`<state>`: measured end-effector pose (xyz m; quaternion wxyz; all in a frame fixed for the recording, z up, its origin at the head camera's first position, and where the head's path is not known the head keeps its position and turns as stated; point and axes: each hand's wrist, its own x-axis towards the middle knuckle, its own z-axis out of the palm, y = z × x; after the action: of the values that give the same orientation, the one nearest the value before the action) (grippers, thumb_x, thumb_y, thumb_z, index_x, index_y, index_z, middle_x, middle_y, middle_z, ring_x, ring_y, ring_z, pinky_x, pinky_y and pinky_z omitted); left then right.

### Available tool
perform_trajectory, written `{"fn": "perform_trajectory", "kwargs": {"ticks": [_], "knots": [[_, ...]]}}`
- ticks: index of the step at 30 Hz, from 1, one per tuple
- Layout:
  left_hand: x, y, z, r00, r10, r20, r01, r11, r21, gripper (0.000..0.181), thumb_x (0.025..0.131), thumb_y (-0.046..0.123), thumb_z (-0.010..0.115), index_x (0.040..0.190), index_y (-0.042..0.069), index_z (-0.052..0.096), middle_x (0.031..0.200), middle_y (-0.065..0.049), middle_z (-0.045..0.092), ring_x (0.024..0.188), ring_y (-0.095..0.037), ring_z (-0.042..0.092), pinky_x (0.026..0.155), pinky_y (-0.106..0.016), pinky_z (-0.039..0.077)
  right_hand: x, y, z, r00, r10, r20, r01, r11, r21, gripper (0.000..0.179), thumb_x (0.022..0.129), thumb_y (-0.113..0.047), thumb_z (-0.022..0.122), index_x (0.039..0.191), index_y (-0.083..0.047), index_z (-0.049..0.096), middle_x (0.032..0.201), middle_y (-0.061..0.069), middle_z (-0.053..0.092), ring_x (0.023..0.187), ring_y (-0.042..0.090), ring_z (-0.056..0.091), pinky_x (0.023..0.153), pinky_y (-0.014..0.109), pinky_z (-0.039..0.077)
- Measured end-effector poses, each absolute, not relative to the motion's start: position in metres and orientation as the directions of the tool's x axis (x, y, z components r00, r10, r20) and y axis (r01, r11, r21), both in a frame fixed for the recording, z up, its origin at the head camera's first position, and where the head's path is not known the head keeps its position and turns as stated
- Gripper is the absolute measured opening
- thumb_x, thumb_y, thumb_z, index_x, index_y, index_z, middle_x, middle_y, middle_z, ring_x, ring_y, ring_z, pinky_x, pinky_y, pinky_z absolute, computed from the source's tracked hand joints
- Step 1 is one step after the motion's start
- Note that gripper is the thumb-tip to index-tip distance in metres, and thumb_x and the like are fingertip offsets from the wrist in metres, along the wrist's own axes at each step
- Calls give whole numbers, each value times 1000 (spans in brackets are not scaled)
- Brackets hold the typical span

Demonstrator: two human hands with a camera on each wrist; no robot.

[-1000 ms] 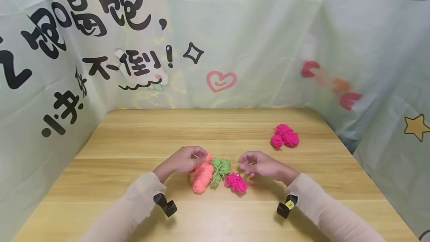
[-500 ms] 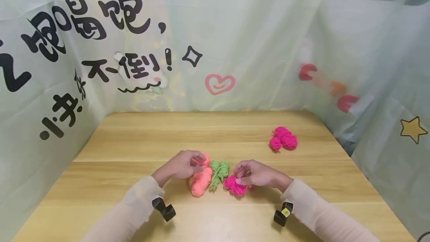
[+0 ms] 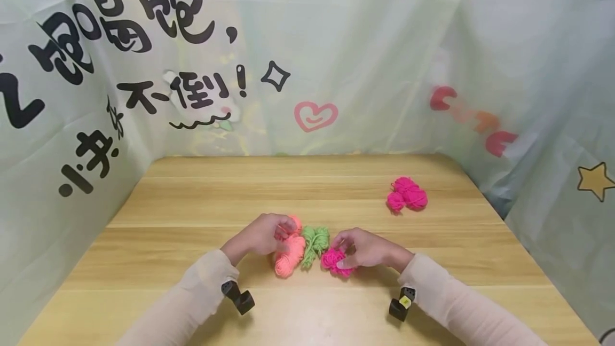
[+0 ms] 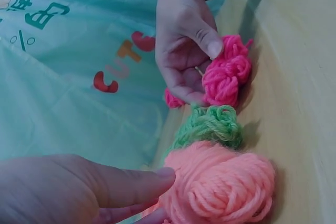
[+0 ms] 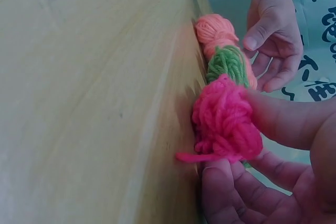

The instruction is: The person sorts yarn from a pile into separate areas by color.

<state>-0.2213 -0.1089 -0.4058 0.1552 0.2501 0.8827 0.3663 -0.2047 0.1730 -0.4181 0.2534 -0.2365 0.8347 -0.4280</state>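
Head view: pink yarn is pinched by the right hand and coral yarn is touched by the loose-fingered left hand; green yarn is seen between.

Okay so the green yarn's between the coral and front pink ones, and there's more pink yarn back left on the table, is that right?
Not back left: the head view shows the other pink yarn at the back right of the table. The green yarn is between the coral yarn and front pink yarn.
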Motion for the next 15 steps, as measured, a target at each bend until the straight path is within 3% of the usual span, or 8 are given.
{"fn": "perform_trajectory", "kwargs": {"ticks": [15], "knots": [[-218, -106, -406, -807, 584, -91, 383, 633, 673, 40, 74, -9, 78, 110, 5, 65, 104, -2, 65, 98, -23, 62, 85, -35, 52, -204, 171, -419, -756, -610, -237, -196, 557, -807, 30, 78, 7, 71, 106, -3, 68, 85, 3, 61, 75, 17, 56, 62, 29, 50]]}}
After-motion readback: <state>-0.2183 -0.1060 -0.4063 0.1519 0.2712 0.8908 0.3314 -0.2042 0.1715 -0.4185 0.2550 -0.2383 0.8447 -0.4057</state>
